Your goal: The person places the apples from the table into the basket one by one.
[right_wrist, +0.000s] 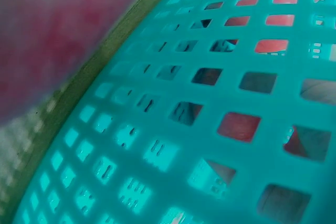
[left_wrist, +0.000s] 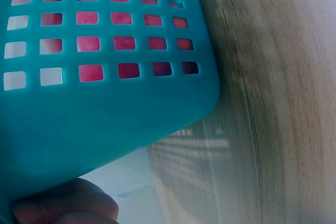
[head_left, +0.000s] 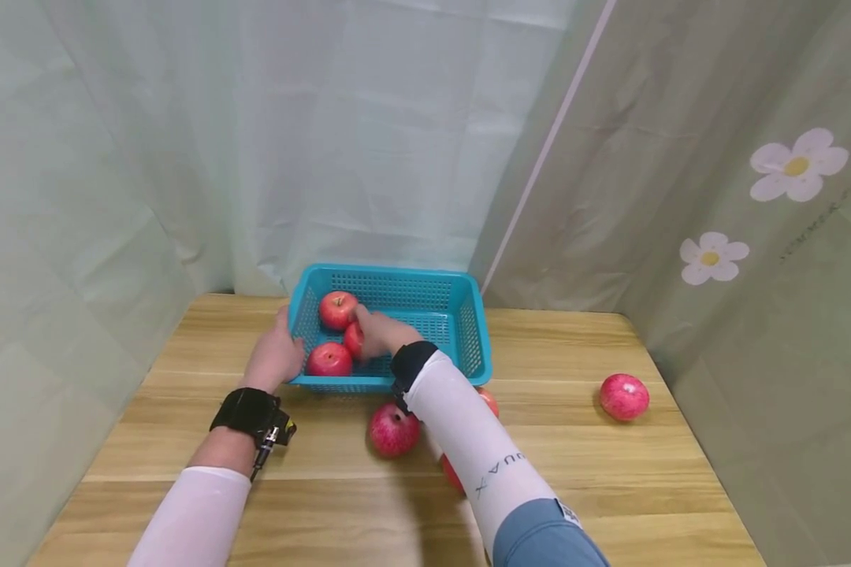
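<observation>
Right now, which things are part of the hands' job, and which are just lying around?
Probably in the job:
blue basket
left hand, gripping its side
right hand and held apple
back apple and front apple inside

Lying on the table, though they might belong too:
speckled apple in front of the basket
far-right apple
apple by the basket's corner
half-hidden apple nearer the person

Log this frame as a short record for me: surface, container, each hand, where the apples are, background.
Surface: wood-grain table
Container: blue perforated plastic basket
Left hand: grips the basket's left rim
Right hand: inside the basket, holding a red apple
Other apples in basket: two, one at the back, one at the front
Apples on table: four visible; two partly hidden by the right arm
Background: pale hanging sheets, flower print at right
</observation>
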`<state>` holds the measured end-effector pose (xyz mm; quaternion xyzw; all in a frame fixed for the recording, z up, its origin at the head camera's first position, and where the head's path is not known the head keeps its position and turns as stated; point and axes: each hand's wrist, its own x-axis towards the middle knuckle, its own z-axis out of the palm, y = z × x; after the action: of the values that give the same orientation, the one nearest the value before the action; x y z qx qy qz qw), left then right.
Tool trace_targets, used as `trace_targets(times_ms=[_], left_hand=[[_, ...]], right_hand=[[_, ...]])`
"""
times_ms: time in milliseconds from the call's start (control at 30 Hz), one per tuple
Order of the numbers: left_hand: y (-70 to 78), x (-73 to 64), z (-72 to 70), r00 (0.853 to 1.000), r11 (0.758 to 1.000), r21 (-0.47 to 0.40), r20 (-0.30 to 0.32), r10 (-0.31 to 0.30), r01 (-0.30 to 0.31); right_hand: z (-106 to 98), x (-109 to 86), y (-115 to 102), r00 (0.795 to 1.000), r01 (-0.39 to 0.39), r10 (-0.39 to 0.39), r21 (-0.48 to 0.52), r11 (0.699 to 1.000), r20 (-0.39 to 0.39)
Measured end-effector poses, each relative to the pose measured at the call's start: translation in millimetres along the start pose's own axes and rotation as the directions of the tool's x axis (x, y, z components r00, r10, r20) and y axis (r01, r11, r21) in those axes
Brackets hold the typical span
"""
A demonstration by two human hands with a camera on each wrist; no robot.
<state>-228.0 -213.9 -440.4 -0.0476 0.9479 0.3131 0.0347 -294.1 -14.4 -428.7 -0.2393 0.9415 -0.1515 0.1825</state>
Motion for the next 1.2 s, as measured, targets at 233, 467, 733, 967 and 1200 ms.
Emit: trace_targets(times_ms=[233, 467, 733, 967, 1200], left_hand=[[-1.8, 0.9, 0.9, 1.0, 1.0, 0.01, -0.009, 0.016, -0.016], [-1.1, 0.1, -0.7, 1.0, 1.0, -0.009, 0.0, 0.014, -0.014], [-3.2, 1.3, -4.1, 1.0, 1.0, -0.001, 0.015, 0.014, -0.014], [-4.1, 2.9, -5.3, 1.0, 1.0, -0.007, 0.02, 0.011, -0.011], [-6.1, 6.4, -5.1, 1.0, 1.0, -0.007, 0.01, 0.015, -0.015]], right_hand=[[-2, -6.9, -4, 0.999, -0.039, 0.039, -0.012, 0.999, 0.004], [-4, -10.6, -6, 0.998, -0.062, 0.063, -0.01, 0.998, 0.013], [-13, -16.7, -10, 0.998, -0.064, 0.064, 0.006, 0.998, 0.004], [-25, -27.5, -14, 0.999, -0.045, 0.045, 0.024, 0.999, 0.004], [-31, -38.4, -2, 0.999, 0.035, -0.034, -0.026, 0.999, 0.03]])
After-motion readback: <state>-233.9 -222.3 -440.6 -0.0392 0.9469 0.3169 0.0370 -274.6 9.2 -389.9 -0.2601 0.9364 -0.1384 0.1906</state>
